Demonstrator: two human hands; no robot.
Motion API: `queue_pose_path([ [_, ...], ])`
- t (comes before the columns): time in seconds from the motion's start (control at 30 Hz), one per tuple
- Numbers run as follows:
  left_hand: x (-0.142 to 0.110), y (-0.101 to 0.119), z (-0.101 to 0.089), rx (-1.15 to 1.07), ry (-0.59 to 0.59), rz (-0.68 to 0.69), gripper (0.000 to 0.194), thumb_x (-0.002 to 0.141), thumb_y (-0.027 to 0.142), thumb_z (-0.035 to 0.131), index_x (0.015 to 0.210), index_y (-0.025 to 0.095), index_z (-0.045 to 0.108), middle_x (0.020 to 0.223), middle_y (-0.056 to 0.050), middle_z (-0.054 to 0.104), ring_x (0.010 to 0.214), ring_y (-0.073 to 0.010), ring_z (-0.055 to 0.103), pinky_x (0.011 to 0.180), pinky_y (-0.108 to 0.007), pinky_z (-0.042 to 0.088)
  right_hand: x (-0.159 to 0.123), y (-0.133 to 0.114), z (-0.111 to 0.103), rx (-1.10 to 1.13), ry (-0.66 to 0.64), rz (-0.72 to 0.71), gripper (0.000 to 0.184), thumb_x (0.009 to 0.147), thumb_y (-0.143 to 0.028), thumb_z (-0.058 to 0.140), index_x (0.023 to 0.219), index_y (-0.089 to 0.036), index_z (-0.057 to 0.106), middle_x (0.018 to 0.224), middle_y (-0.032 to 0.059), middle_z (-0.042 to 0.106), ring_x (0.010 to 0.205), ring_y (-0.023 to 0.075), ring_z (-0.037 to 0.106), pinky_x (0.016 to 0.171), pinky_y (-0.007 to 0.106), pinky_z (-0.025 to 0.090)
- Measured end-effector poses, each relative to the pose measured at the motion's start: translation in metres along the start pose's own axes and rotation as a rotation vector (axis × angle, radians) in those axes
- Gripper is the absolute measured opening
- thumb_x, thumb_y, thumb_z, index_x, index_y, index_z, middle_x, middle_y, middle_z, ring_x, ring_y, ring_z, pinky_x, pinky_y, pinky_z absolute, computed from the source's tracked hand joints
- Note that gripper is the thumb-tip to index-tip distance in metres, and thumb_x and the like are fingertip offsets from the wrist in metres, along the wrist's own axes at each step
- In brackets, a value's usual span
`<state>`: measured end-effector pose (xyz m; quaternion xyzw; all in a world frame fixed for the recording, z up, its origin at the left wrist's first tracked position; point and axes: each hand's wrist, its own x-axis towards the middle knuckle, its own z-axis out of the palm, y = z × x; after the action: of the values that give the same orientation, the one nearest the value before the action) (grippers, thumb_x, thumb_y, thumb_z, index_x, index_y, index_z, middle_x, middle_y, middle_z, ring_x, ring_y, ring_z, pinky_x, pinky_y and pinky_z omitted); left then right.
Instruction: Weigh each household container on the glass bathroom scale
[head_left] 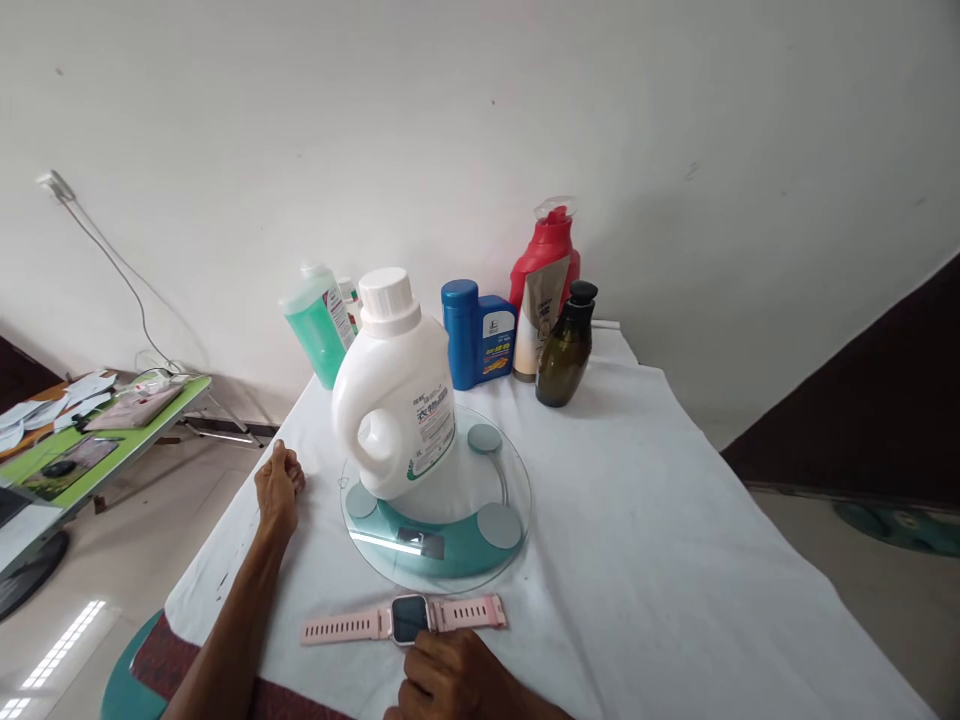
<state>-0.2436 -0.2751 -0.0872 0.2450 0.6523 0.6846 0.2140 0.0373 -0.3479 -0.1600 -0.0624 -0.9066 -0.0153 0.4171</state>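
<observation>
My left hand [279,490] rests on the white cloth as a loose fist, left of a round glass scale [442,580], with nothing seen in it. Curled at the lower edge of a smartwatch [409,619] with a pink strap is my right hand [448,675]; its knuckles overlap the watch's corner, and whether they press on it I cannot tell. The watch lies flat, strap spread out, in front of the scale. On the scale stands a large white detergent jug [394,385], upright, its handle to the left and its cap on. The scale's display [421,542] looks dark.
Behind the jug, along the wall, stand a green liquid bottle [319,330], a blue bottle [476,340], a red pump bottle [551,245], a beige tube [538,320] and a dark pump bottle [564,355]. A green desk [161,425] with papers stands to the left.
</observation>
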Motion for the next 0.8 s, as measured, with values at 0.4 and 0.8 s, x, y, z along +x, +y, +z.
queue_pose_path([
  [0.4,0.0,-0.002,-0.001,-0.007,0.016,-0.016,0.047,0.075,0.053,0.074,0.061,0.021,0.041,0.053,0.009,0.03,0.043,-0.0062,0.028,0.041,-0.021,0.023,-0.001,0.001,0.004,-0.008,-0.013,-0.006,0.053,0.093,-0.03,0.071,0.053,-0.02,0.038,0.05,-0.0041,0.043,0.046,0.0112,0.036,0.044,0.029,0.015],
  [0.8,-0.049,0.071,0.029,0.352,-0.253,0.577,0.055,0.09,0.071,0.054,0.115,0.024,0.069,0.111,-0.008,0.07,0.102,-0.0253,0.065,0.087,-0.035,0.054,-0.001,0.003,0.007,0.024,-0.161,-0.035,0.051,0.096,-0.036,0.066,0.054,-0.02,0.041,0.049,-0.0046,0.045,0.044,0.0114,0.034,0.041,0.027,0.014],
])
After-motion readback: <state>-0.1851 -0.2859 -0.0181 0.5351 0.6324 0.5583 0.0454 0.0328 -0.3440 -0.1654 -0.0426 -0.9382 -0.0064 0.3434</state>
